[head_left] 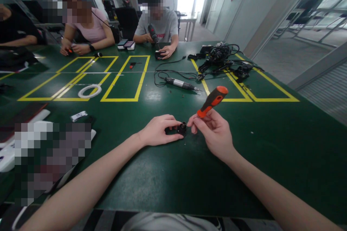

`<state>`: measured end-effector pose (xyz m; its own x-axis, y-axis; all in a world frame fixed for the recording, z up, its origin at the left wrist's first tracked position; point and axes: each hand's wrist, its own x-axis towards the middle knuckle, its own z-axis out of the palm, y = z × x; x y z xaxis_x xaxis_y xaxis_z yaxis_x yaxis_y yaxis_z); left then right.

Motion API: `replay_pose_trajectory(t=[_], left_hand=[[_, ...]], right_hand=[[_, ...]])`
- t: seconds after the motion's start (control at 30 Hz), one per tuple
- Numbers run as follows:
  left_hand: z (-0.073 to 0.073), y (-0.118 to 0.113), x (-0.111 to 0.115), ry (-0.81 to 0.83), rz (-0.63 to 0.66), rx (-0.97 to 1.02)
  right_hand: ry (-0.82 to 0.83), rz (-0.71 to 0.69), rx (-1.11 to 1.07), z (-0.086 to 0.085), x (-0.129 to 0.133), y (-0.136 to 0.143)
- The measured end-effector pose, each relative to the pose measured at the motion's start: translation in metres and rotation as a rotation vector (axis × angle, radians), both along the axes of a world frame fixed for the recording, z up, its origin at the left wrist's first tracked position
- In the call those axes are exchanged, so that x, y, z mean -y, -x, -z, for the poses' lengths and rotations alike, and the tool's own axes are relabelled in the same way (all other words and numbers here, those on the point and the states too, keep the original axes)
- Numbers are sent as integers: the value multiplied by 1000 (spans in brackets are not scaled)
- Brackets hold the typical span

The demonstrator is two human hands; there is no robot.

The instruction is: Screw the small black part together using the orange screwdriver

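Note:
My left hand (162,130) rests on the green table, thumb and fingers closed around a small round black part (181,129) with a metal stub standing up from it. Just to the right, my right hand (213,130) grips a screwdriver (213,101) with an orange and dark grey handle. Its handle end tilts up and to the right. The shaft and tip are hidden by my fingers or too small to make out. A small gap shows between my right fingertips and the black part.
A corded electric screwdriver (181,83) lies ahead, with tangled black cables (221,57) behind it. Left are a white ring (89,91), a small white packet (78,116) and a phone-like slab (21,124). Across the table (151,173), a person (159,25) holds a power driver (153,34); others sit left.

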<state>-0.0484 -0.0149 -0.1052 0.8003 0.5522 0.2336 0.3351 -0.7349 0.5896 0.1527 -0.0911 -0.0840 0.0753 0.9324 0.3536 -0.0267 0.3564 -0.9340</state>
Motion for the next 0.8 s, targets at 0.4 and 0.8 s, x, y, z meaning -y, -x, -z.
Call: replay_pose_trajectory(t=[0.4,0.8], left_hand=[[0,0,1,-9,-3,8],[1,0,0,-17,-6,-16]], right_hand=[[-8,-33,-34,0,0,0],[-9,-11,40,-4,1,-2]])
